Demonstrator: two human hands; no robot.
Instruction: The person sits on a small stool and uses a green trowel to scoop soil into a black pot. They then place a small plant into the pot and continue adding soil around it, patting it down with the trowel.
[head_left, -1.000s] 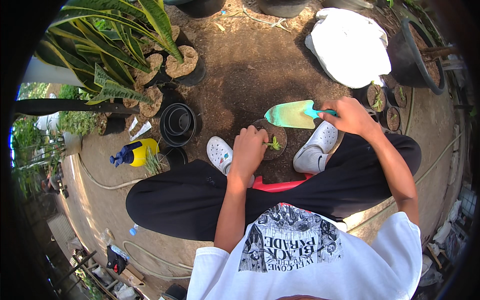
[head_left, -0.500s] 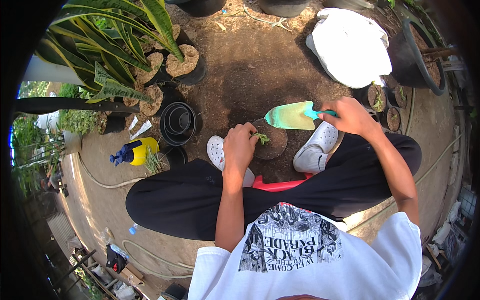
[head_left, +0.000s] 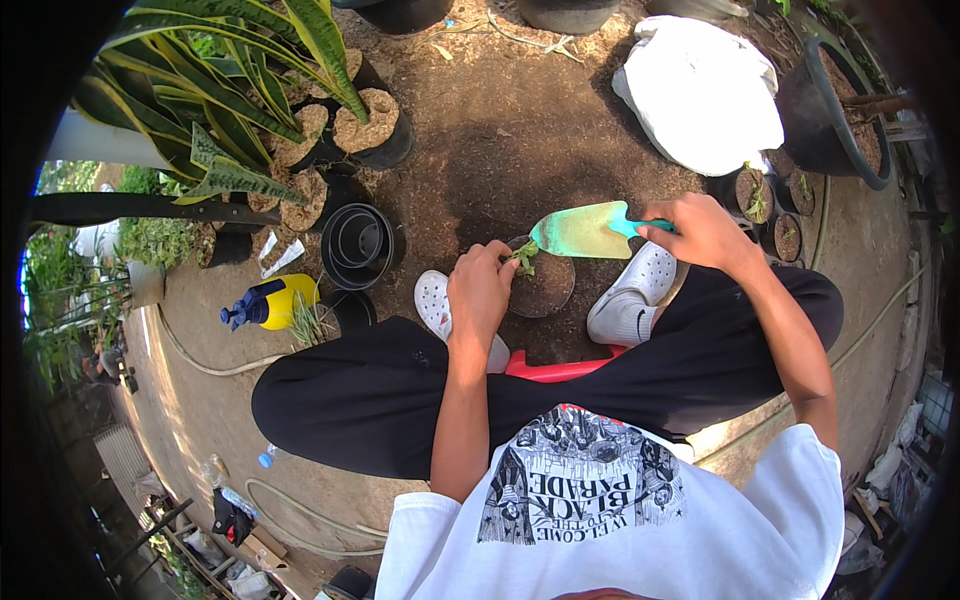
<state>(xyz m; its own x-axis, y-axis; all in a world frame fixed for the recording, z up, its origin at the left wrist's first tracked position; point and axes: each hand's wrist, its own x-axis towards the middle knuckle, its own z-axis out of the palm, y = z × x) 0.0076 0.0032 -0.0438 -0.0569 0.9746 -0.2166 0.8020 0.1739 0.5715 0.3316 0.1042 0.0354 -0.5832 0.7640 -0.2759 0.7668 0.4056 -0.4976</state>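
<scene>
Pinching a leafy seedling [head_left: 525,260] with our left hand [head_left: 480,290] at the upper-left rim of the soil-filled pot [head_left: 569,294], we grip a trowel [head_left: 585,231] in our right hand [head_left: 702,232], blade pointing left toward the leafy seedling.

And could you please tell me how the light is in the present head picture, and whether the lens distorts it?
Head view: glare washes out much of the white bag; head view: shadow darkens ground beyond the trowel; head view: black vignetting surrounds the fisheye image.
</scene>
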